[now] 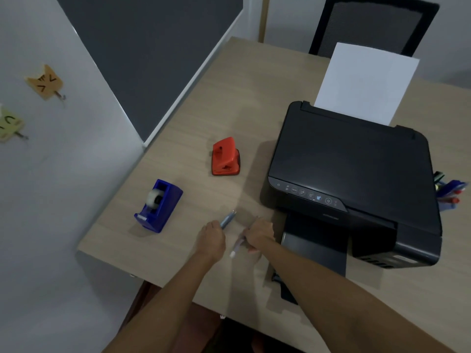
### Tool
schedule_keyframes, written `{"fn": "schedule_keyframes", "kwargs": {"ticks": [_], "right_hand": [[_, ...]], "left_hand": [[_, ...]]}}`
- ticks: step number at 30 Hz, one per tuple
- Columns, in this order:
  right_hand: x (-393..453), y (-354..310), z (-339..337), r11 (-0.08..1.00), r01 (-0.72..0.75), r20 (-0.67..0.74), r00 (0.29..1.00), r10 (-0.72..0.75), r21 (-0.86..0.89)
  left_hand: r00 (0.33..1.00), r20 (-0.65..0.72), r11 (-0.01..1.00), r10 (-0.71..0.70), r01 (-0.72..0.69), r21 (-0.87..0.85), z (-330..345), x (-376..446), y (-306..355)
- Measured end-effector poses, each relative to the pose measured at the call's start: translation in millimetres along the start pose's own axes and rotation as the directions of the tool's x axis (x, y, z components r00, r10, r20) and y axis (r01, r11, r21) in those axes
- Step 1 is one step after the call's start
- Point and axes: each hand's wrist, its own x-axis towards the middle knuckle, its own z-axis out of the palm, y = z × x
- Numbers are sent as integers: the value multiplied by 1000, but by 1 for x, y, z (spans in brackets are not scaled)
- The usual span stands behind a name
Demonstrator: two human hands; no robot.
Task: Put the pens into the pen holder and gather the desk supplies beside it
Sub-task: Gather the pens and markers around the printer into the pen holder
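My left hand point(211, 238) is closed around a grey-blue pen point(228, 218) whose tip points up and right over the wooden desk point(204, 110). Close beside it, my right hand point(260, 235) grips a white and lilac pen point(237, 247) that sticks out down and left of the fist. A blue tape dispenser point(158, 206) stands to the left near the desk's edge. Farther back sits a red hole punch point(225, 157). The pen holder point(449, 193), with several pens in it, peeks out behind the printer at the far right, mostly hidden.
A black printer point(351, 179) with white paper point(364, 82) in its rear feed fills the right half of the desk; its output tray juts toward me beside my right arm. A black mesh chair stands behind the desk. A wall with cat-shaped hooks is at left.
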Motion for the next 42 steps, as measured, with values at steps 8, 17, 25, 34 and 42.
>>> {"fn": "schedule_keyframes", "kwargs": {"ticks": [8,17,25,34,42], "right_hand": [[-22,-9,-29,924,358,168,927,-335,-134],[-114,35,-237,534,820,-331,572,-750,206],[-69,194,-405,645,681,-727,630,-273,347],[15,273,-435,741,556,-760,643,-97,376],[65,274,-424,866,489,-603,724,-336,103]], "left_hand": [[982,171,474,-84,190,-860,-97,-19,19],[938,-62,175,342,-128,-976,-187,-21,200],[832,-66,354,550,-304,-885,-113,-24,427],[950,-159,588,268,-292,-754,-12,25,565],[982,-66,777,176,-180,-603,33,64,579]]}}
